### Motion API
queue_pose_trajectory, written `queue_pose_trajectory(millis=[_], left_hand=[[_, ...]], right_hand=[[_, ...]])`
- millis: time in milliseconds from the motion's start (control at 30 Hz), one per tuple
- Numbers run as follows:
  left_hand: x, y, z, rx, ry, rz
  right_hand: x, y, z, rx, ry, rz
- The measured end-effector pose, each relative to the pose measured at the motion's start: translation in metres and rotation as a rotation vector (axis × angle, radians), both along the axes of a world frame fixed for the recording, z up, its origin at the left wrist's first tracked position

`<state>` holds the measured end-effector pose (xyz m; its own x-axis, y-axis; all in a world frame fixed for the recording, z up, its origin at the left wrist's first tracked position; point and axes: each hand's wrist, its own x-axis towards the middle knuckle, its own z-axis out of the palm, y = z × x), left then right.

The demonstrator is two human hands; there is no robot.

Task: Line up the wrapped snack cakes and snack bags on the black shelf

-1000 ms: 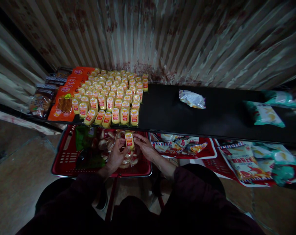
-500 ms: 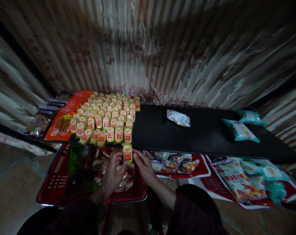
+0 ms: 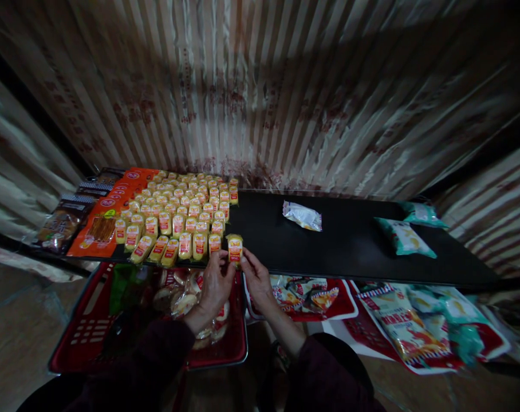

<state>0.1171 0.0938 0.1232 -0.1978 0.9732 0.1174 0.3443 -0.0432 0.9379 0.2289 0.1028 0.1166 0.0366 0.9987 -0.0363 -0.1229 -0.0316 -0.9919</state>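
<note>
Left hand (image 3: 216, 283) and right hand (image 3: 259, 280) grip an oblong yellow plastic-wrapped cake (image 3: 235, 252) between fingertips. Cake moved from above red perforated plastic basket (image 3: 219, 358) to flat black shelf's (image 3: 320, 252) front edge; apparently extends front row of matching cakes (image 3: 185, 246) rightward.

The pack (image 3: 235, 250) is small, yellow and oblong, its clear wrapper bearing a red-and-orange label that faces the wearer. Held roughly upright, it is at the shelf's (image 3: 341, 252) front edge, beside matching packs (image 3: 185, 244).
</note>
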Motion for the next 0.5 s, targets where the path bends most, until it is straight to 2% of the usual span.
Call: queue_pose_trajectory(millis=[100, 233, 400, 500], left_hand=[[0.003, 0.005, -0.003, -0.006, 0.032, -0.004], [0.008, 0.012, -0.003, 0.022, 0.073, -0.015], [0.014, 0.021, 0.000, 0.023, 0.112, -0.078], [0.019, 0.030, 0.001, 0.032, 0.102, -0.072]], right_hand=[[0.001, 0.003, -0.009, -0.003, 0.010, -0.007], [0.004, 0.011, -0.017, 0.027, -0.085, -0.058], [0.009, 0.026, -0.019, 0.056, -0.175, -0.088], [0.011, 0.036, -0.020, 0.044, -0.167, -0.083]])
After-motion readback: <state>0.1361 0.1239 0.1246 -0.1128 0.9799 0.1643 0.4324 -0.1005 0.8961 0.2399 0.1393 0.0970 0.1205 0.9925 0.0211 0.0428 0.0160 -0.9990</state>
